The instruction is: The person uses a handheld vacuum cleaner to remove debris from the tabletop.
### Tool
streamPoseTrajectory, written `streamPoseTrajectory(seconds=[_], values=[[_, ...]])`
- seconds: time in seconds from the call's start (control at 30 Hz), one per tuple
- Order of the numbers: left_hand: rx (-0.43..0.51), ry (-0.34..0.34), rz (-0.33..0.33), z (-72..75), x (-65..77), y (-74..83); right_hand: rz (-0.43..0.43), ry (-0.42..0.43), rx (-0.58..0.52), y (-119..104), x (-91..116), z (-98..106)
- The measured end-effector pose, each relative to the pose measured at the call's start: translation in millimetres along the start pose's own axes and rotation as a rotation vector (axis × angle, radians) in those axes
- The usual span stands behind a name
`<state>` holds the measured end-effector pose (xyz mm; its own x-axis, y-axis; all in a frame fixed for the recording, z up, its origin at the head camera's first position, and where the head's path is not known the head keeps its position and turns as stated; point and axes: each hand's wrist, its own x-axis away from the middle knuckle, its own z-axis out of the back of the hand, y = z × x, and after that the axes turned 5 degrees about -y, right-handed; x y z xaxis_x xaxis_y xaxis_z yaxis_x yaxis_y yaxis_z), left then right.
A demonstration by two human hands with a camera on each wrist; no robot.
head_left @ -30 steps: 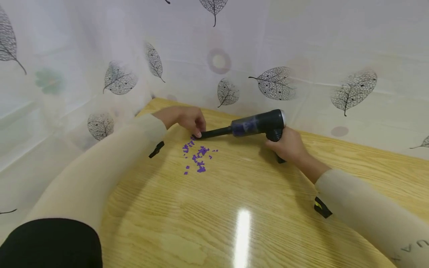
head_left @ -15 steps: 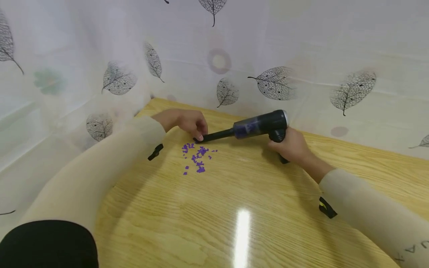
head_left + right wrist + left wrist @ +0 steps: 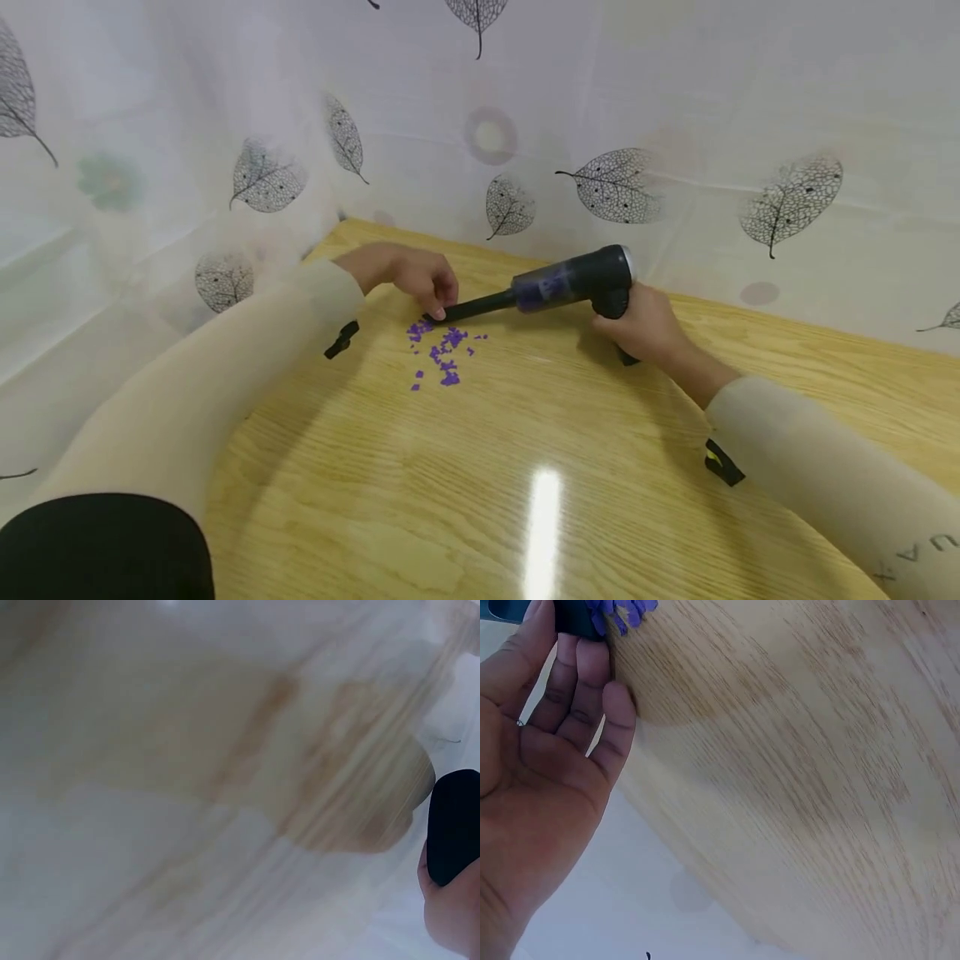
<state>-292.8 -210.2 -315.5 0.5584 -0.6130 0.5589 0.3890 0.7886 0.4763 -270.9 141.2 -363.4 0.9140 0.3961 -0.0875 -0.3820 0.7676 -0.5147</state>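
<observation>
My right hand [image 3: 647, 325] grips the handle of a black handheld vacuum cleaner [image 3: 577, 279], whose see-through dust cup holds something purple. The long nozzle [image 3: 480, 306] points left, its tip down at the tabletop. Thumb and fingers of my left hand [image 3: 423, 279] pinch the nozzle near its tip; the left wrist view shows this hand [image 3: 555, 765] with the dark nozzle end [image 3: 577, 616] at the top. Small purple scraps [image 3: 448, 354] lie scattered beside and in front of the tip. In the right wrist view only the dark handle end [image 3: 454, 829] and part of the hand show.
The wooden table [image 3: 420, 483] meets a white curtain [image 3: 420, 108] with leaf prints at the back and left. Black straps [image 3: 342, 340] hang at both wrists. A dark rounded shape [image 3: 105, 546] fills the lower left corner.
The nozzle tip has come nearer the viewer and slightly left, over the upper purple scraps. The vacuum shifted a little right, then back left, both hands staying on it. Fewer scraps show near the tip.
</observation>
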Motion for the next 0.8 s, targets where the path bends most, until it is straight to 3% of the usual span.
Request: streamPoseTrajectory(seconds=[0.47,0.8], values=[[0.4,-0.071,0.058,0.3,0.2,3.4,-0.047,-0.042,-0.042,2,5,4],[0.248,-0.017,0.006,1.0,-6.3,7.8,-0.06,-0.031,-0.028,11,12,9]])
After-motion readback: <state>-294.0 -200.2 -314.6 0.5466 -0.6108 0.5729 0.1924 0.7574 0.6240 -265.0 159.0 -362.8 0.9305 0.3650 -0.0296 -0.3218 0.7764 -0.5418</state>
